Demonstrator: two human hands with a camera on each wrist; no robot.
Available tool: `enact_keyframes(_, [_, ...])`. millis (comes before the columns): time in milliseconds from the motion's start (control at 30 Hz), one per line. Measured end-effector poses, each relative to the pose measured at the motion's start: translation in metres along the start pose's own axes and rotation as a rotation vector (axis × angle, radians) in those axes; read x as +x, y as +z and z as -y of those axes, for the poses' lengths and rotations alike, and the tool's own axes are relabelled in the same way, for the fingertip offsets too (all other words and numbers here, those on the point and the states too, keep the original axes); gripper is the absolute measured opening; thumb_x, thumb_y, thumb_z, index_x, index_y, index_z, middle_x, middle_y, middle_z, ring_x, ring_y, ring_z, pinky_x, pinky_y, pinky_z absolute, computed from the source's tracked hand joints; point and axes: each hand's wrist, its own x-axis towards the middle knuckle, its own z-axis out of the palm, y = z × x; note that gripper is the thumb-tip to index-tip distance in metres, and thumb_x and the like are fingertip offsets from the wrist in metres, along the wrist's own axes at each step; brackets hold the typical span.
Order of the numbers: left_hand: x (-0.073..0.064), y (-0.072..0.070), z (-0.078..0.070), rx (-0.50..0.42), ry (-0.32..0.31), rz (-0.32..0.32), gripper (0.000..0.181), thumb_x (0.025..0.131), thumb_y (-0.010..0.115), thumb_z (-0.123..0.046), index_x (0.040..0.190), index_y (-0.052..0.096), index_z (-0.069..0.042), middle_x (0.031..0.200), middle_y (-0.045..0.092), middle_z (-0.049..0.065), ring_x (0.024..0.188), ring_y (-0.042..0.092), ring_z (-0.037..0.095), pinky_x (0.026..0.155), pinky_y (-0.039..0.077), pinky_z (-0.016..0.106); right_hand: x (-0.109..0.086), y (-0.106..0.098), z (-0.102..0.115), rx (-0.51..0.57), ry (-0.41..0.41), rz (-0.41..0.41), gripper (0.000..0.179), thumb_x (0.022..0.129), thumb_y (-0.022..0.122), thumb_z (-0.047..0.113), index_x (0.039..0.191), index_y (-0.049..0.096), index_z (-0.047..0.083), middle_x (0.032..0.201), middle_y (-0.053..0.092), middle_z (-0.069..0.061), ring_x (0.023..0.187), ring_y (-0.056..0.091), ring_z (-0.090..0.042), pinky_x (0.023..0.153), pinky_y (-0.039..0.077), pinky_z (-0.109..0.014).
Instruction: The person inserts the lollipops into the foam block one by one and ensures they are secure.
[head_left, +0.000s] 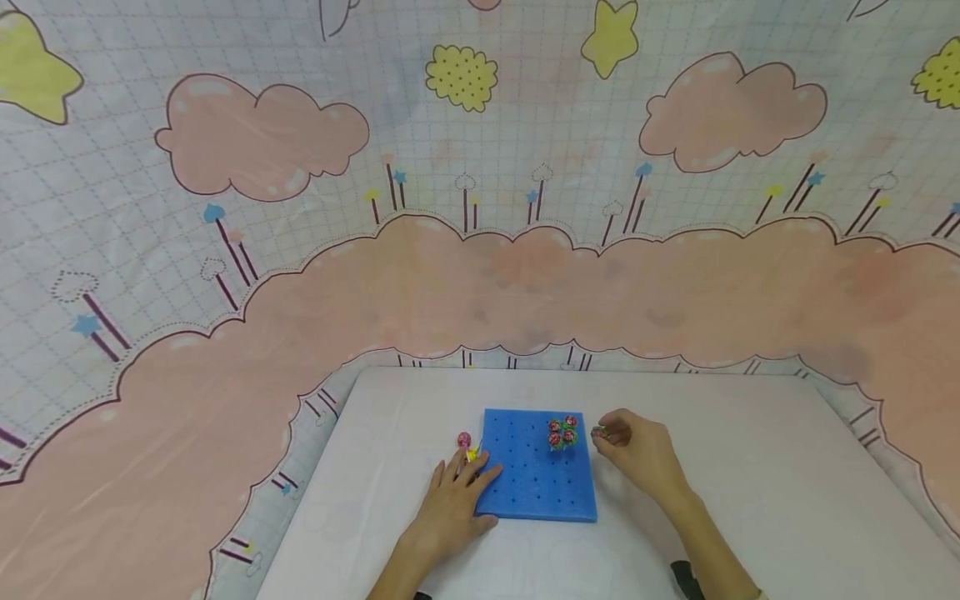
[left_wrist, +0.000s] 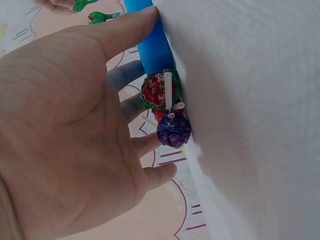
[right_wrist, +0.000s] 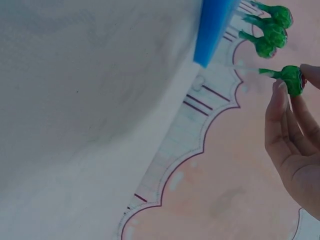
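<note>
The right hand [head_left: 641, 457] pinches a round green-wrapped lollipop [right_wrist: 291, 79]. The spread left hand [head_left: 450, 507] touches a square blue perforated board [head_left: 535, 467].

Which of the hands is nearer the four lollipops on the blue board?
Right. The right hand is just right of the four lollipops; the left hand is farther, at the left edge of the blue board.

Left grip [head_left: 453, 507] and right grip [head_left: 641, 454]: bare. Right forearm [head_left: 711, 537]: bare; black fitting [head_left: 686, 579] alongside, partly visible. Left forearm [head_left: 405, 558]: bare; small black edge [head_left: 422, 596] beside it at the head view's bottom, type indeterminable.
</note>
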Motion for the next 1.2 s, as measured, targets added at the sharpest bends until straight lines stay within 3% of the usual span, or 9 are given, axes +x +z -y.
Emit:
enact_keyframes(533, [-0.002,-0.003,-0.001,-0.021,0.000,-0.012,0.070,0.095,0.075,-0.043,0.157,0.049,-0.022,0.166,0.039,0.010,0.154,0.025,0.045,0.121,0.023,0.070,0.003,0.006,0.010,0.057,0.050,0.058,0.018,0.092,0.082,0.019,0.106,0.074,0.011,0.093,0.076,0.000,0.085,0.071,-0.015,0.071,0.059,-0.022])
enact_keyframes(1200, [0.000,-0.002,-0.003,-0.014,-0.009,0.000,0.071,0.096,0.074,-0.046,0.158,0.048,-0.024,0.167,0.038,0.007,0.156,0.023,0.043,0.121,0.023,0.069,0.005,0.023,0.013,0.088,0.049,0.120,0.014,0.091,0.084,0.019,0.100,0.075,0.013,0.086,0.075,0.005,0.079,0.070,-0.010,0.070,0.058,-0.022])
